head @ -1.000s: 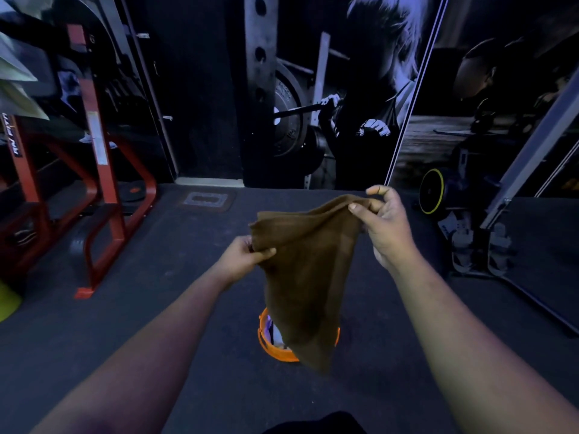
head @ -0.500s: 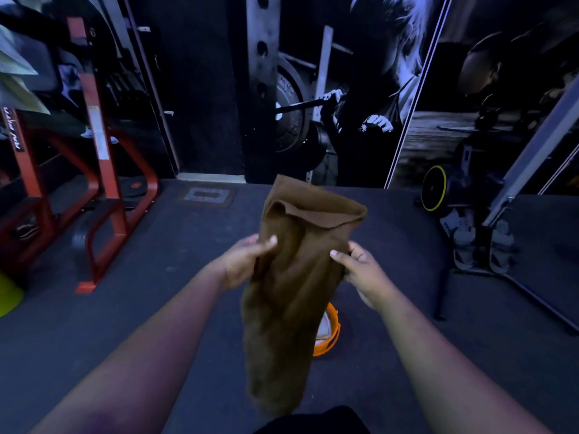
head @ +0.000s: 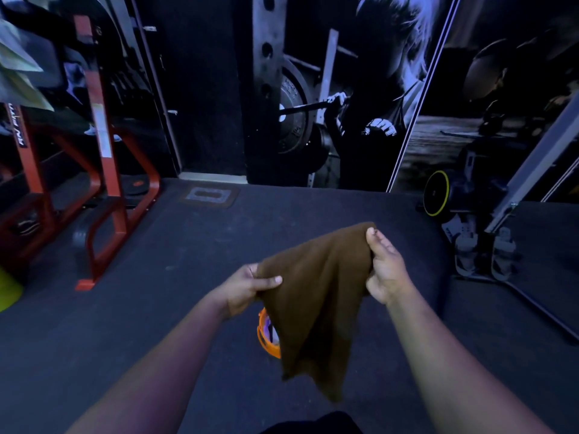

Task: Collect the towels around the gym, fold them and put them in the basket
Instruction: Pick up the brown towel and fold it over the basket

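A brown towel (head: 316, 302) hangs in the air between my two hands, above the dark gym floor. My left hand (head: 247, 288) pinches its left top corner, thumb over the cloth. My right hand (head: 383, 270) grips the right top corner, held a little higher. The towel drapes down to a point near my body. Behind and below it stands an orange basket (head: 266, 338); only its left rim shows, with something pale inside.
A red steel rack (head: 106, 195) stands on the left with a black weight plate at its foot. On the right are a yellow-rimmed wheel (head: 435, 197) and a grey machine frame (head: 501, 239). A wall mural closes off the back.
The towel was folded lengthwise and held narrow between close hands half a second ago. Now my hands have spread apart, the right one rising, and the towel hangs wider again.
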### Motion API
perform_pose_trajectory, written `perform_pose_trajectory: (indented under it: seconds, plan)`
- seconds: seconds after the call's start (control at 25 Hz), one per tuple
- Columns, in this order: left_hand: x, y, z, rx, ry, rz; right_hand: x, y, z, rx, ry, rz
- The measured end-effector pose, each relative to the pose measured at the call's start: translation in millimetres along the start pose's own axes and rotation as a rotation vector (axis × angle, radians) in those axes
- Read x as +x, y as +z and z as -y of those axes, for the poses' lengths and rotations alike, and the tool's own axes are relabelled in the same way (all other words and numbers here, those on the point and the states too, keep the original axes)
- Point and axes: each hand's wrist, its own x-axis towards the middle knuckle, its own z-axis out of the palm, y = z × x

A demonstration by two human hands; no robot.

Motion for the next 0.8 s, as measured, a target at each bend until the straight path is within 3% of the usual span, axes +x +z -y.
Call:
perform_pose_trajectory:
  seconds: [0.2, 0.28, 0.36, 0.44, 0.56, 0.68, 0.8]
  plan:
    - [16.0, 9.0, -64.1, -0.281, 0.146, -0.138, -7.9, -22.6, -17.6, -0.411, 0.097, 0.225]
    - [14.0, 7.6, -60.3, -0.182, 0.090, -0.118, 2.9, -17.0, -17.5, -0.364, 0.015, 0.107]
    - [7.6, 6.0, -44.1, 0.090, -0.011, -0.068, 14.2, -12.8, -8.7, -0.235, -0.030, 0.021]
    - [7.6, 3.5, -48.9, 0.138, 0.038, -0.119, 17.7, -16.8, -1.1, -0.165, 0.006, 0.084]
    - [15.8, 1.4, -72.4, 0.001, 0.137, -0.243, 11.2, -25.6, -2.8, -0.484, 0.112, 0.237]
    - [21.1, 1.6, -73.8, 0.100, 0.123, -0.310, 16.8, -21.9, -1.1, -0.587, -0.038, 0.065]
    - [23.2, 4.3, -70.1, 0.207, 0.133, -0.474, 23.6, -15.7, 3.0, -0.641, -0.110, -0.066]
